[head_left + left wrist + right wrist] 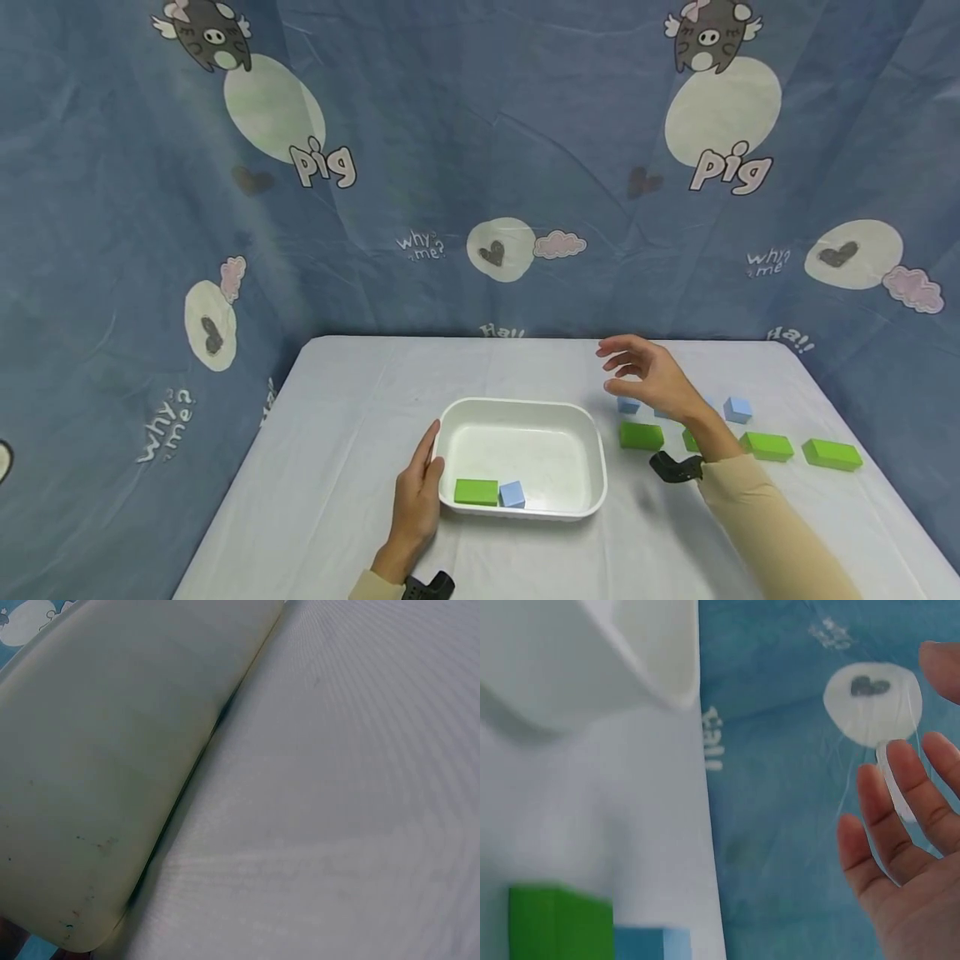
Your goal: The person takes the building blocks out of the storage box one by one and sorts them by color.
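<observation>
My left hand (418, 496) holds the left side of a white plastic tray (517, 406), its thumb at the rim and its fingers along the outer wall. That wall (112, 750) fills the left of the left wrist view. Inside the tray, a green block (476, 492) lies beside a blue cube (512, 495) near the front wall. My right hand (652, 379) is raised over the table right of the tray, fingers loosely bent and spread, holding nothing. Just below it are a blue cube (628, 406) and a green block (641, 436).
More green blocks, including one in the middle (767, 447) and one at the far right (832, 454), form a row right of the tray. Behind them stands another blue cube (738, 409); my right arm partly hides others. A blue printed curtain (420, 292) hangs behind the white-covered table (337, 433).
</observation>
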